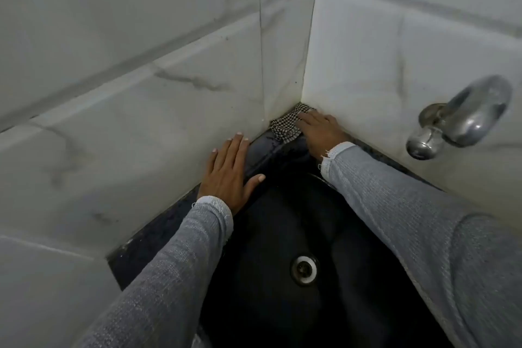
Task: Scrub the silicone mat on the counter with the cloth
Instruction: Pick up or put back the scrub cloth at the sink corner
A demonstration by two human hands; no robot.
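Here: dark sink (271,248) fills the corner, drain (304,269) at 6 o'clock. Left hand (228,175) lies flat, fingers straight, on the rim. Right hand (320,131) at 12 o'clock presses checkered cloth (284,124) into the corner, fingers extended. Mat not discernible.

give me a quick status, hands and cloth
Left hand flat, open on the counter edge by the wall. Right hand pressing the checkered cloth into the corner. Tap off right, nothing blocking.
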